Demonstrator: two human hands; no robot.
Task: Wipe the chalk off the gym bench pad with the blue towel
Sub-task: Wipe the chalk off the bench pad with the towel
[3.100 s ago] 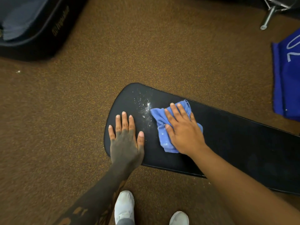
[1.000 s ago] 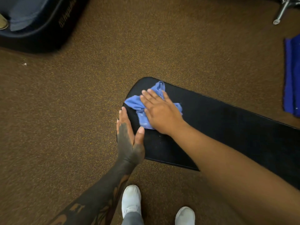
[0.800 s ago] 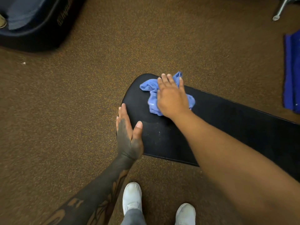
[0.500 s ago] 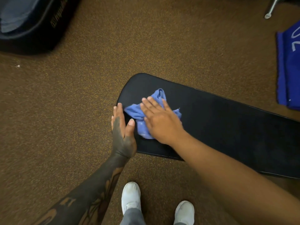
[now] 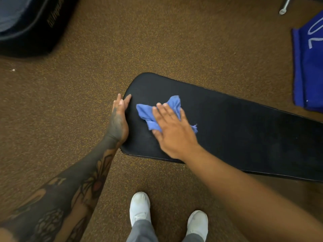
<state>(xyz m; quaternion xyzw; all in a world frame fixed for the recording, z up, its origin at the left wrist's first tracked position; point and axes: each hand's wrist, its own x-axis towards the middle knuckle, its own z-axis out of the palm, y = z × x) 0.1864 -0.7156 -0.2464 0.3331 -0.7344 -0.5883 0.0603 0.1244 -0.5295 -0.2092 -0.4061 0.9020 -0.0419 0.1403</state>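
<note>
The black gym bench pad [image 5: 244,130] runs from the centre out to the right edge. A crumpled blue towel [image 5: 148,114] lies near its rounded left end. My right hand [image 5: 173,131] presses flat on the towel, fingers spread over it. My left hand [image 5: 118,119] rests edge-on against the pad's left end, fingers straight and together, holding nothing. No white chalk shows on the dark surface around the towel.
Brown speckled carpet surrounds the pad. A dark padded case [image 5: 31,27] sits at the top left. A deep blue cloth with white lettering [image 5: 309,67] lies at the right edge, a metal leg [image 5: 284,7] above it. My white shoes [image 5: 139,208] stand just below the pad.
The chalk patch seen earlier near the pad's left end is gone. My right hand swept the towel back and forth across that end. My left hand shifted from flat on the pad to its left edge.
</note>
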